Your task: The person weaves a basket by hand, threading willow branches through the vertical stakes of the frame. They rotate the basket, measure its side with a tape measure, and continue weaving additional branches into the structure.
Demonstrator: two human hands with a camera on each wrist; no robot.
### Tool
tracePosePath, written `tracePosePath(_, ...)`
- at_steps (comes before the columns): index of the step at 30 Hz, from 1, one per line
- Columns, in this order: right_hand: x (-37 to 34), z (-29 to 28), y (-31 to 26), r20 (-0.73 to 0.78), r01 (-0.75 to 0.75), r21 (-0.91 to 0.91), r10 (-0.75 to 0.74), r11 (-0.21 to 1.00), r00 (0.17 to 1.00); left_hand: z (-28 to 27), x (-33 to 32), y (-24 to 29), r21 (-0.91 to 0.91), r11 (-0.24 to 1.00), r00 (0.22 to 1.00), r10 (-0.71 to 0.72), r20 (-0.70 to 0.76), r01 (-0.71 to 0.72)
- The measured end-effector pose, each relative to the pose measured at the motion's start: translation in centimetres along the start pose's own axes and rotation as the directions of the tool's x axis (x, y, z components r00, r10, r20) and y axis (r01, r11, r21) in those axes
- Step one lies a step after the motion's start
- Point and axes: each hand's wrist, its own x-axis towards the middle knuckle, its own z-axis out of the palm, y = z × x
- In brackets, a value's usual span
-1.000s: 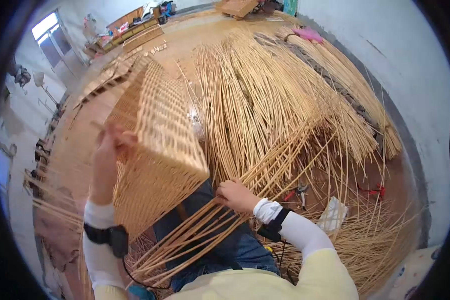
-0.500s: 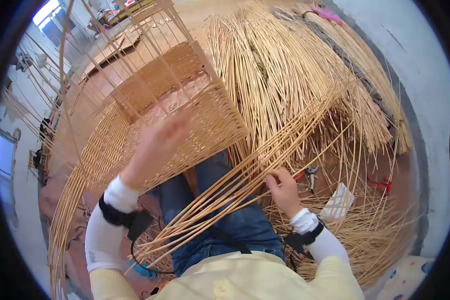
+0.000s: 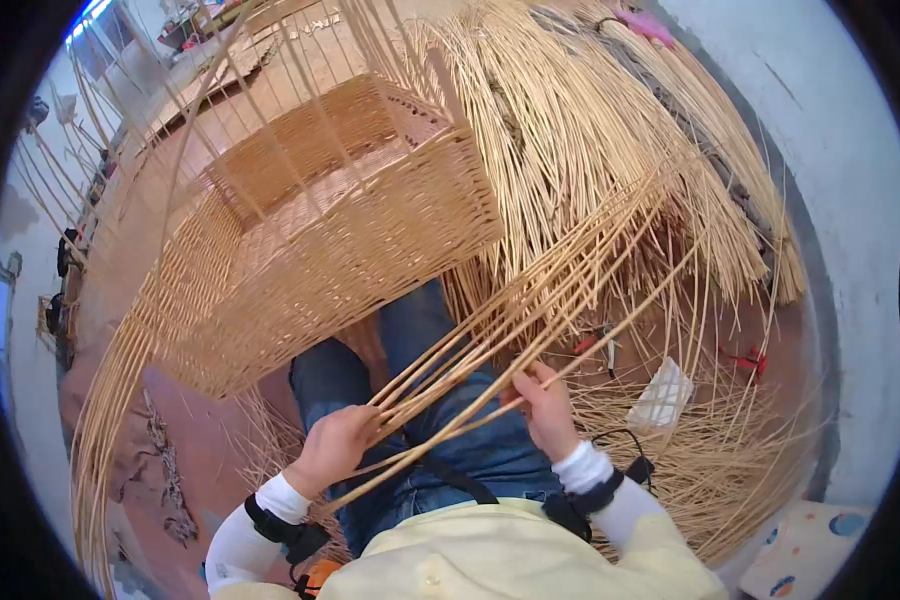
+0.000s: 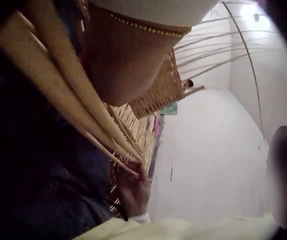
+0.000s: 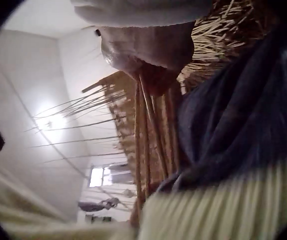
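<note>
A bundle of long wicker canes [image 3: 450,378] lies slantwise over the person's lap. My left hand [image 3: 332,446] grips canes near their lower left ends, its knuckles upward. Farther up the bundle, my right hand [image 3: 548,408] pinches a few canes between thumb and fingers. In the right wrist view several canes [image 5: 148,130] run out from under the curled right hand [image 5: 148,55]. Beyond the lap stands a woven wicker basket [image 3: 345,245], tilted, with tall unwoven stakes [image 3: 295,110] rising from its rim. Loose cane ends [image 3: 105,420] trail from its left corner.
A large heap of canes [image 3: 560,130] covers the floor ahead and to the right. Cut scraps [image 3: 710,480] lie at the right with a white packet [image 3: 662,392], red-handled cutters [image 3: 595,342] and another red tool [image 3: 748,362]. A patterned cushion [image 3: 805,555] sits at the lower right.
The basket has been turned and set down beyond the knees. My left hand has left it and come down to the canes on the lap. My right hand has shifted along them.
</note>
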Motion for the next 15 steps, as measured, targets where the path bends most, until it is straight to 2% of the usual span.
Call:
tracePosePath(1,-1.6,1.4,-0.9,-0.049,0.089,-0.058,-0.092,0.994,0.995,0.2,-0.6,-0.5,-0.088,0.994,0.996,-0.062,-0.060,0.057)
tracePosePath(2,-3.0,2.6,-1.9,-0.094,0.174,-0.118,-0.186,0.978,0.978,0.1,-1.0,-0.9,-0.097,0.993,0.996,-0.067,-0.062,0.061)
tracePosePath(4,-4.4,4.0,-3.5,-0.030,0.189,-0.136,-0.195,0.973,0.980,-0.6,-1.6,-1.1,-0.084,0.994,0.997,-0.070,0.012,0.071)
tracePosePath(6,-4.3,5.1,-4.7,0.007,0.242,-0.047,-0.242,0.969,0.970,-1.3,-2.1,-1.0,-0.080,0.994,0.996,-0.075,0.038,0.078)
tracePosePath(7,-3.1,4.9,-5.1,-0.020,0.168,0.029,-0.168,0.985,0.986,-1.3,-2.5,-1.3,-0.081,0.994,0.996,-0.067,0.057,0.072)
tracePosePath(8,-1.8,4.6,-5.4,-0.058,0.161,0.061,-0.158,0.985,0.986,-1.4,-2.6,-1.5,-0.085,0.994,0.995,-0.056,0.078,0.063)
tracePosePath(9,-0.1,4.1,-5.7,-0.045,0.233,-0.036,-0.235,0.972,0.971,-2.2,-2.7,-1.1,-0.057,0.991,0.985,-0.114,0.133,0.122)
tracePosePath(10,1.1,4.2,-6.6,-0.022,0.301,-0.132,-0.306,0.945,0.952,-2.7,-2.4,-0.7,-0.064,0.991,0.987,-0.105,0.125,0.114)
tracePosePath(11,2.0,4.5,-7.5,-0.020,0.303,-0.138,-0.309,0.943,0.951,-3.0,-2.3,-0.5,-0.194,0.981,1.000,0.019,0.008,-0.017)
tracePosePath(12,2.7,5.7,-8.6,0.029,0.389,-0.156,-0.389,0.908,0.921,-3.5,-2.5,-0.2,-0.301,0.941,0.985,0.126,-0.122,-0.157)
tracePosePath(13,2.9,7.1,-9.5,0.081,0.472,-0.166,-0.465,0.866,0.882,-4.0,-2.8,1.2,-0.400,0.907,0.991,0.111,-0.073,-0.131)
tracePosePath(14,2.6,8.8,-10.4,0.090,0.475,-0.164,-0.466,0.865,0.880,-4.7,-3.1,2.1,-0.396,0.909,0.991,0.109,-0.082,-0.132)
tracePosePath(15,1.8,11.0,-11.5,0.133,0.557,-0.158,-0.541,0.815,0.830,-5.5,-3.4,2.8,-0.561,0.824,0.988,0.013,0.152,0.075)
